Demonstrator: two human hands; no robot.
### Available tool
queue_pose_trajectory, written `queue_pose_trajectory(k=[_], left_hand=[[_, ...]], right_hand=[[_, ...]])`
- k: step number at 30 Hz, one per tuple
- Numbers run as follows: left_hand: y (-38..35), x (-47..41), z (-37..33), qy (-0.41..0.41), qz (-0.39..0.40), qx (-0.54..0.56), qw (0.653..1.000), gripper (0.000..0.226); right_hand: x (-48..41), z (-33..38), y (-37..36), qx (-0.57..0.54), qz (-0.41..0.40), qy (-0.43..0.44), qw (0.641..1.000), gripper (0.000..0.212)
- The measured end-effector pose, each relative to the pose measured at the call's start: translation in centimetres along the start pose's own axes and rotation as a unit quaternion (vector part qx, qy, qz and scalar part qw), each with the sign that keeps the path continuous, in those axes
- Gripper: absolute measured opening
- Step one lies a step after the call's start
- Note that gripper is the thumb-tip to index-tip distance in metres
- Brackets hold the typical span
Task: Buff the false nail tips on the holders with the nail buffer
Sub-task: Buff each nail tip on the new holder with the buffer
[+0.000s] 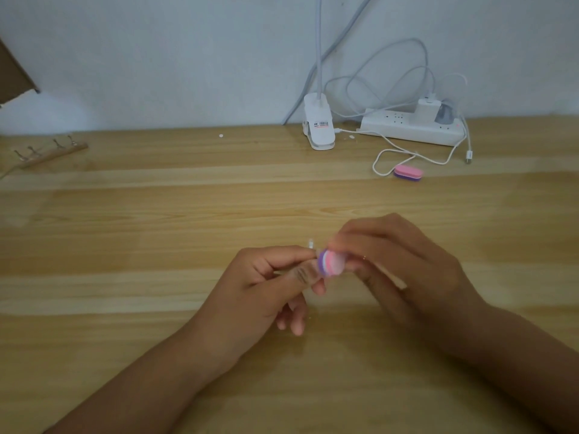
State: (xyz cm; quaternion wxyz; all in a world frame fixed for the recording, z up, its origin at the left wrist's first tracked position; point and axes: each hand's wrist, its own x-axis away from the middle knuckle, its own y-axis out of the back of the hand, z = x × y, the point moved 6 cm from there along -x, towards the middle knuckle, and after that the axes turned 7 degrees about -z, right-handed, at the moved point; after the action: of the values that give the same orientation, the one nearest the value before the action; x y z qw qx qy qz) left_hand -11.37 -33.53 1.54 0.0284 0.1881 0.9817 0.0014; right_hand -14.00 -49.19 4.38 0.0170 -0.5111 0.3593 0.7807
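My left hand (269, 286) pinches a small clear nail tip (310, 244) on its holder between thumb and forefinger, above the middle of the wooden table (156, 230). My right hand (398, 261) grips a pink and purple nail buffer (331, 263), whose end faces me and lies against the tip. The buffer and my right fingers are blurred. Most of the holder is hidden inside my left hand.
A second pink and purple buffer (408, 173) lies at the back right beside a white cable (394, 151). Behind it sit a white power strip (410, 128) and a clip lamp base (318, 126). A wooden strip with metal holders (47, 153) lies at the back left.
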Motion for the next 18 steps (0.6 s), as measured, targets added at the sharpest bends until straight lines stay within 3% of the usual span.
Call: queue_pose_trajectory(k=[5,18], left_hand=[[-0.1,0.0,-0.2,-0.004,0.008,0.006,1.0,0.017],[-0.9,0.2,-0.2,-0.033,0.041,-0.044,0.998,0.023]], right_hand=[[-0.5,-2.0,1.7,0.003,-0.057,-0.083,0.995,0.021],[-0.2,-0.1,0.5,-0.045,-0.018,-0.045,0.998,0.026]])
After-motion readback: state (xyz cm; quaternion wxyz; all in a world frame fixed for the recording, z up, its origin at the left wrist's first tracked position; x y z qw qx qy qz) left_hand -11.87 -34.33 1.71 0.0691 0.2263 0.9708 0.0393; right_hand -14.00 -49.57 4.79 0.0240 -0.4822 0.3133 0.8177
